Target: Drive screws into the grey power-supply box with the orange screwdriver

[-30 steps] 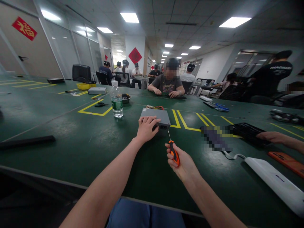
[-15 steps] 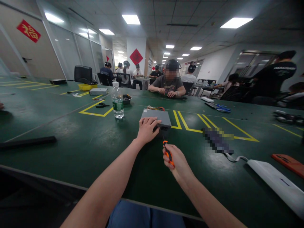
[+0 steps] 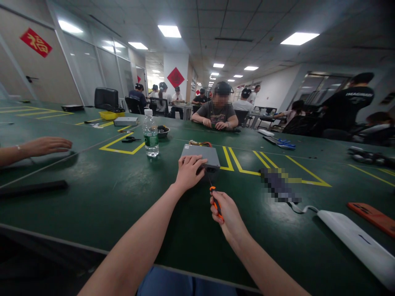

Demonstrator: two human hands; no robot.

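A grey metal computer power supply (image 3: pixel 205 153) lies on the green table, with a bundle of coloured cables (image 3: pixel 200 143) at its far side. My left hand (image 3: pixel 189 172) grips its near left part, the fingers over the top and the thumb down at the front face. In my right hand (image 3: pixel 226 211) is a screwdriver (image 3: pixel 217 203) with an orange and black handle, the fingers wrapped round it. Its thin shaft points up toward the front face of the power supply, near the socket. Whether the tip touches a screw is too small to tell.
A water bottle (image 3: pixel 151 135) stands left of the power supply, with a metal bowl (image 3: pixel 163 131) behind it. A white power bank (image 3: pixel 354 242) and orange phone (image 3: pixel 372 216) lie at right. Another person's hand (image 3: pixel 46 146) reaches in from the left; a person (image 3: pixel 220 109) sits opposite.
Another person's hand has come in over the table at the left edge. My left hand still grips the power supply and my right hand the screwdriver; the view has shifted slightly.
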